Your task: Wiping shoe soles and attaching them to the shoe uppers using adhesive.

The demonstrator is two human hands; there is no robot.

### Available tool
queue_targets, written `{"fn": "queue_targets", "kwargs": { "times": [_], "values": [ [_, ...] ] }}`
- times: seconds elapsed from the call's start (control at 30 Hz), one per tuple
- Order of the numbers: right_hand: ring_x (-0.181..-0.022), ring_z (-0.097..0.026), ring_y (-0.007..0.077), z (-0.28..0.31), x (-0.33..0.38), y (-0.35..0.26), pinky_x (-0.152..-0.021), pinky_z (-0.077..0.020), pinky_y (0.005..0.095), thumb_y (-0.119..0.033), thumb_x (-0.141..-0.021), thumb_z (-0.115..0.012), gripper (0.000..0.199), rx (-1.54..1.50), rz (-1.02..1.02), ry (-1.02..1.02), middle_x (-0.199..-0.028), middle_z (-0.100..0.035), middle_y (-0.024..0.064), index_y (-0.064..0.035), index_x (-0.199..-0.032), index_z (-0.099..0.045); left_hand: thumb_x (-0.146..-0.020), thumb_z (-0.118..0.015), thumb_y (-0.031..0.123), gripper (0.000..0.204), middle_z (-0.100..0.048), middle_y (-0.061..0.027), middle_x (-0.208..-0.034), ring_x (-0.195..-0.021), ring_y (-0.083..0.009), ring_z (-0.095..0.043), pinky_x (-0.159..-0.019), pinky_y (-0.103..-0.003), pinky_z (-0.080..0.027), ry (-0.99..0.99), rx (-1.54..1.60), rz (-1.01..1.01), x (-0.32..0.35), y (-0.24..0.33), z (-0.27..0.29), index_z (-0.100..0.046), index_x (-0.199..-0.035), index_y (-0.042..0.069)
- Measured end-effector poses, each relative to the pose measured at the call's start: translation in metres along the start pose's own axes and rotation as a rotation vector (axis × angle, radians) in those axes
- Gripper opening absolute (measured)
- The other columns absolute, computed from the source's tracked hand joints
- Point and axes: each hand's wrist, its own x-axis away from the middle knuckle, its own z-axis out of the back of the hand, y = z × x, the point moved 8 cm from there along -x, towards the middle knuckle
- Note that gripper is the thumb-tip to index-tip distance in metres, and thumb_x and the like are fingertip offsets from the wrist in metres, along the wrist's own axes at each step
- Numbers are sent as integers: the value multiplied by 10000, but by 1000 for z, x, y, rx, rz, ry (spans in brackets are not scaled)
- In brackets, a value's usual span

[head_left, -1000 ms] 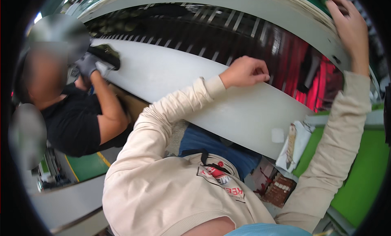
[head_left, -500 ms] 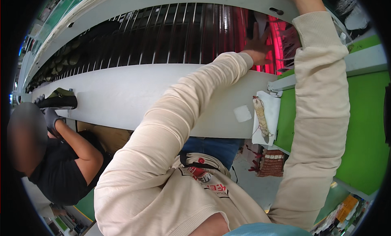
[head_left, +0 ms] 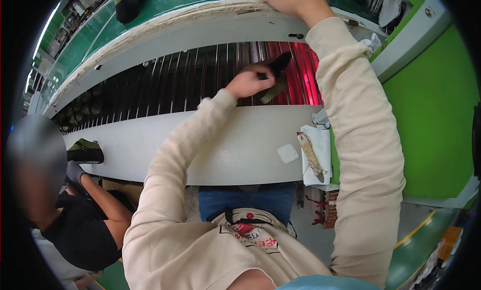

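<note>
My left hand [head_left: 250, 83] is over the metal roller conveyor [head_left: 200, 64], its fingers curled round a dark shoe [head_left: 280, 64] with an olive part towards me. Motion blurs the shoe, and my hand covers part of it. Red light glows on the rollers just right of it. At the top edge, my right hand [head_left: 290, 0] reaches over the worn far rail [head_left: 240, 12] near the green surface; its fingers are cut off by the picture's edge.
A white ledge [head_left: 225, 150] runs along the near side, bearing a white square [head_left: 287, 153] and a string-wrapped tool [head_left: 310, 152] on white paper. On the left, a gloved co-worker holds an olive and black shoe [head_left: 85, 152]. A green panel [head_left: 431, 114] stands right.
My left hand has come back leftward out of the red-lit end, now with a shoe in it. My right hand has shifted left along the far rail. The view has tilted upward.
</note>
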Motion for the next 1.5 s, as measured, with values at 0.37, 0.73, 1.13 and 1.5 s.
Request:
{"fn": "queue_targets", "kwargs": {
  "times": [0.37, 0.73, 1.13, 1.5],
  "values": [
    [-876, -712, 399, 1, -3, -21, -795, -561, 474, -264, -814, -735, 259, 30, 49, 9, -901, -719, 208, -15, -870, -786, -754, -747, 103, 118, -635, -129, -1546, -1532, -491, -436, -1262, -552, -349, -117, -487, -134, 196, 216, 68, -790, -859, 69],
    [-848, -719, 367, -5, 1, -26, -778, -568, 451, -254, -813, -742, 228, 50, 81, 2, -870, -718, 186, -46, -885, -803, -867, -844, 368, 642, -619, -221, -1501, -1544, -584, -305, -1241, -664, -303, 51, -497, 51, 225, 154, 50, -638, -1419, 115],
    [-823, -744, 326, -15, -5, -11, -768, -591, 406, -241, -817, -752, 249, 57, 113, -20, -879, -739, 182, -22, -922, -806, -1020, -737, 464, 624, -656, -185, -1401, -1309, -269, -612, -1153, -371, -436, 719, -77, 290, 238, 24, 138, -625, -1389, -27],
    [-811, -758, 301, -23, -5, 1, -765, -596, 380, -226, -839, -759, 267, -31, 83, -38, -897, -752, 198, 10, -955, -807, -992, -706, 346, 488, -676, -84, -931, -852, -196, -703, -823, -335, -573, 495, 808, 310, 197, 22, 105, -639, -1332, 4]
  ]
}}
